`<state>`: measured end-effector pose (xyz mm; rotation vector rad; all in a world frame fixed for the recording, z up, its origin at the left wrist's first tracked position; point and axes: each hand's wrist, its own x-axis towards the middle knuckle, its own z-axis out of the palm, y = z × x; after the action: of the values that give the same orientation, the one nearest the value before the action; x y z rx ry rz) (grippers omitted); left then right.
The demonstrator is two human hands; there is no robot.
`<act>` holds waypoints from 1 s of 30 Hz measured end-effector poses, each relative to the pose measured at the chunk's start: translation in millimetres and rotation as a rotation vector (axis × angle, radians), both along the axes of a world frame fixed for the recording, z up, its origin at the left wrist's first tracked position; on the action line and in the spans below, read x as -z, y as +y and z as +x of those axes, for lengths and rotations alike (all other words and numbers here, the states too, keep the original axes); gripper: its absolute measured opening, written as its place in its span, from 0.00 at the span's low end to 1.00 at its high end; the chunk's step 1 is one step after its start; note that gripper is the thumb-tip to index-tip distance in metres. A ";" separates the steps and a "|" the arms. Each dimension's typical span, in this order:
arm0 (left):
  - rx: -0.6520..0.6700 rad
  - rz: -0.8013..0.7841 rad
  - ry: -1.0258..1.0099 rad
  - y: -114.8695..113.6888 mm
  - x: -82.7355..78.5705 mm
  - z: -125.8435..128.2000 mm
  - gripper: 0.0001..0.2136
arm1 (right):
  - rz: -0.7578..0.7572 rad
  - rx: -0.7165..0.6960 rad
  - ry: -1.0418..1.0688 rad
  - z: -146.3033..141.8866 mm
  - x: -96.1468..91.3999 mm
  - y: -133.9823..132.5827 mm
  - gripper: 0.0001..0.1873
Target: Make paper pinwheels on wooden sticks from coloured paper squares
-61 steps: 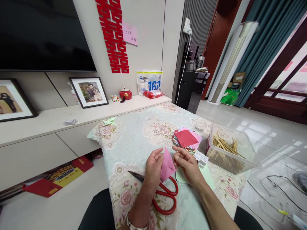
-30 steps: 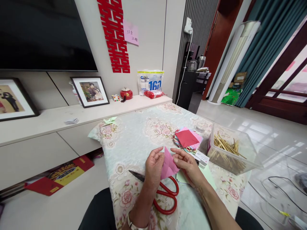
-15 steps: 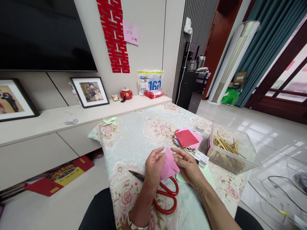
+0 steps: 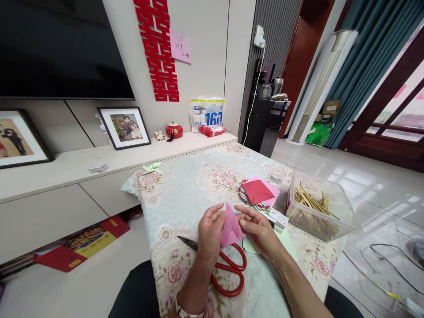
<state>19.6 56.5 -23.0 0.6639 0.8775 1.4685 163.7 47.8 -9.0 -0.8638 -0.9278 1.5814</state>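
Note:
A pink sheet of paper (image 4: 231,227), folded to a point at the top, stands between my two hands above the table. My left hand (image 4: 212,229) pinches its left edge between thumb and fingers. On the other side, my right hand (image 4: 256,225) grips the right edge with thumb and forefinger. Under my left wrist lie red-handled scissors (image 4: 228,292), their dark blades pointing left. Pale green paper (image 4: 287,242) lies partly hidden below my right forearm. Beyond that hand sits a stack of coloured paper squares (image 4: 258,191), a red one on top.
A clear plastic box (image 4: 324,225) of thin tan sticks stands at the table's right. A round clear tape roll (image 4: 277,173) is behind the stack. A folded green paper piece (image 4: 152,167) lies at the far left corner of the flowered tablecloth (image 4: 185,194).
The pink paper and my left hand have shifted slightly left, and the paper has tilted a little. My right hand stays nearly in place, still at its edge.

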 end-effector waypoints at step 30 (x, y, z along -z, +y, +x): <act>0.038 -0.009 0.200 -0.7 -2.7 -1.9 0.19 | 0.092 -0.008 -0.201 -0.4 10.8 4.6 0.27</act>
<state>17.7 55.8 -20.3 0.8267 1.0189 1.3793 163.3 52.4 -19.9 -0.9667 -1.1390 1.4652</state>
